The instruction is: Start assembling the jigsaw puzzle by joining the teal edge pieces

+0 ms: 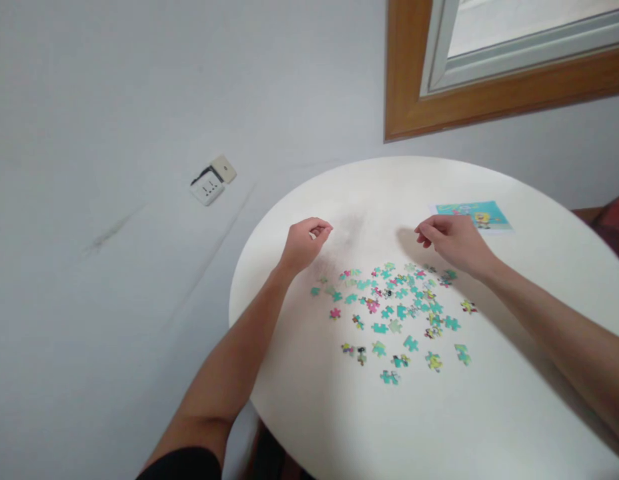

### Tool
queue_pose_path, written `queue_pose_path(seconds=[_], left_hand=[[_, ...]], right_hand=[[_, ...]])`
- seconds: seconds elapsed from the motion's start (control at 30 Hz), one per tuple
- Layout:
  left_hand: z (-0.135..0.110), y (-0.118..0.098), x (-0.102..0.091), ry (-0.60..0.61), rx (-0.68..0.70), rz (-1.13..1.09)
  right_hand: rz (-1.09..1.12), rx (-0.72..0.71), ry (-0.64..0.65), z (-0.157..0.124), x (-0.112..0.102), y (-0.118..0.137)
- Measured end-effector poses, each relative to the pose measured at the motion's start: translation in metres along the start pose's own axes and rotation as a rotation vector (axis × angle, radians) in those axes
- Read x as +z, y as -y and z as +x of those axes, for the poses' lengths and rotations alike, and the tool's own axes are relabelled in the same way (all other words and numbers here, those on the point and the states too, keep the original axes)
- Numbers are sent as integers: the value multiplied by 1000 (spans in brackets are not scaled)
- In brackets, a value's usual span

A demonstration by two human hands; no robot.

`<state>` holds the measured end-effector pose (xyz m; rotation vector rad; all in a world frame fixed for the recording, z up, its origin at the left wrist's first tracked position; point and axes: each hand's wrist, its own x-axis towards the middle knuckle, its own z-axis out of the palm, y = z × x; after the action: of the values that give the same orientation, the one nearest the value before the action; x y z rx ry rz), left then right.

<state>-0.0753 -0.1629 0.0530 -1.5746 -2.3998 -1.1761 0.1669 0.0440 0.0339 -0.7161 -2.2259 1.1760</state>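
Observation:
Many loose jigsaw puzzle pieces [401, 311], mostly teal with some pink and yellow, lie spread over the middle of a round white table [339, 413]. My left hand [303, 245] hovers beyond the left side of the pieces, thumb and fingers curled together; whatever is in them, if anything, cannot be made out. On the other side, my right hand [452, 241] is raised above the table with its fingers bent and pressed together, their contents also hidden. Just behind it lies a picture card [492, 217] with a yellow cartoon figure on a blue-green ground, partly covered by this hand.
A white wall with a power socket [208, 189] stands along the table's left and far side. At the upper right is a wood-framed window [409, 73]. Something red [617, 223] shows at the right edge, beyond the table.

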Motion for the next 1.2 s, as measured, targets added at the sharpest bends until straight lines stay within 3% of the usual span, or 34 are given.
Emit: queue_pose_path(seconds=[0.37,0.57,0.7,0.93,1.2], left_hand=[[0,1,-7,188,-69,-3],[-3,12,-18,640,-82,6],[-7,15,-20,799,-56,45],[-12,9,-15,859,35,188],[-10,16,-22,891,-10,147]], right_hand=[[-13,-35,32,-2,6,-4],[-29,-46,58,0,7,-8],[-33,-47,64,1,8,-11],[-13,-42,51,0,8,-7],[-21,-34,50,-1,7,-4]])
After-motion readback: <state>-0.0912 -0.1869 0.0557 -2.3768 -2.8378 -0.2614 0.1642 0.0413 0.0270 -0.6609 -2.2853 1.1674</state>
